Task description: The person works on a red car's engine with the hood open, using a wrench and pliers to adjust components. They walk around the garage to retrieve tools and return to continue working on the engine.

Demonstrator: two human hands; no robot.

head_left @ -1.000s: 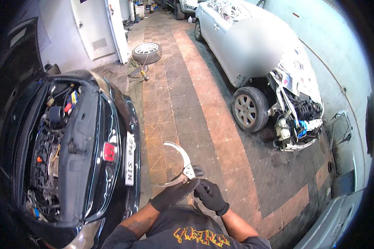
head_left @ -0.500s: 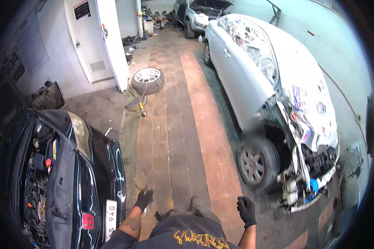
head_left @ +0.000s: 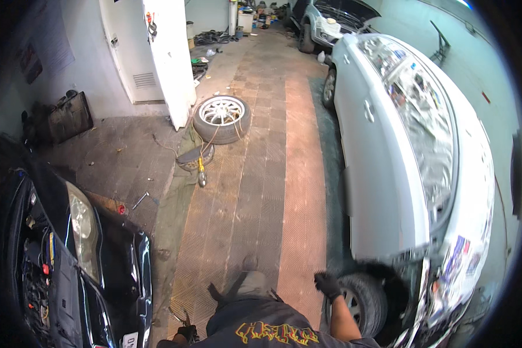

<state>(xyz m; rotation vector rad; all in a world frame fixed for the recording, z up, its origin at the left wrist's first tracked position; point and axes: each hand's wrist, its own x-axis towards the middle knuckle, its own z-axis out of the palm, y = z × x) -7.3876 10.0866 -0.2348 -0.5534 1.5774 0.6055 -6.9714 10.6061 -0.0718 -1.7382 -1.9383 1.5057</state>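
Note:
My left hand point(head_left: 187, 334), in a black glove, is low beside my body, near the front of the black car point(head_left: 119, 255). Its fingers are closed around a slim two-pronged tool that looks like pliers point(head_left: 180, 316). To the right, my black-gloved right hand point(head_left: 327, 285) is raised beside the front wheel point(head_left: 356, 304) of the silver-white car point(head_left: 383, 162). Its fingers are curled in and nothing shows in them. Farther ahead, a loose wheel with a white rim point(head_left: 221, 111) lies flat on the floor. A yellow-handled work lamp point(head_left: 202, 171) and its cord lie just this side of it.
The black car's bonnet is up on the left. A metal wrench point(head_left: 140, 200) lies on the floor near its headlight. A white door point(head_left: 171, 64) stands ajar beyond. Paper and plastic sheeting cover the silver-white car's windows. Another car point(head_left: 330, 23) with a raised bonnet is at the back.
I have moved forward along the floor mats, and the loose wheel appears nearer. My left hand has dropped back toward my body; the right has swung forward beside the front wheel.

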